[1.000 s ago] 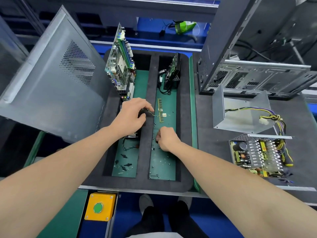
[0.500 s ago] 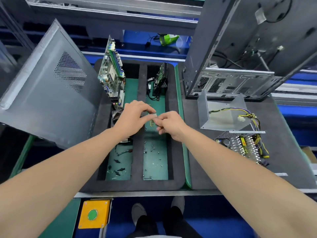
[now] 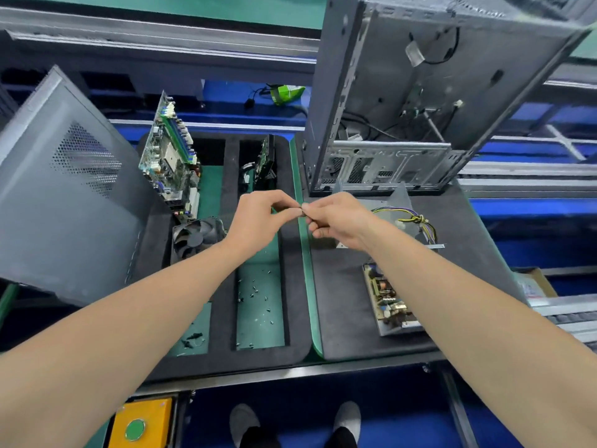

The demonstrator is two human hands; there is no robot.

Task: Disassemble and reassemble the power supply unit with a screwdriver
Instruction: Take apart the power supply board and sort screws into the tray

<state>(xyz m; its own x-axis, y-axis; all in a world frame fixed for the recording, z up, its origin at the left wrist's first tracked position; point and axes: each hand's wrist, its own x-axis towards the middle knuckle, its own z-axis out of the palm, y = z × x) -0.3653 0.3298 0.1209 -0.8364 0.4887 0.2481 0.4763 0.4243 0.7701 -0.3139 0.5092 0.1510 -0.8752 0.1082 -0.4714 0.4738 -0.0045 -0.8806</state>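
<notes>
My left hand (image 3: 256,218) and my right hand (image 3: 339,219) meet fingertip to fingertip above the tray's right edge, both pinching one small dark part (image 3: 301,211) that is too small to identify. The opened power supply's circuit board (image 3: 386,297) lies on the black mat under my right forearm. Its bare metal cover (image 3: 387,202) with a bundle of coloured wires (image 3: 416,221) stands behind my right hand. Several loose screws (image 3: 258,291) lie in the tray's right compartment. No screwdriver is in view.
A black foam tray (image 3: 292,286) holds a motherboard (image 3: 168,156) on edge, a cooling fan (image 3: 197,237) and a small board (image 3: 266,156). A grey side panel (image 3: 64,189) leans at the left. The open computer case (image 3: 420,92) stands behind the mat.
Both hands rose from the tray's compartments and moved right, coming together on the small part. The view shifted rightward and tilted up.
</notes>
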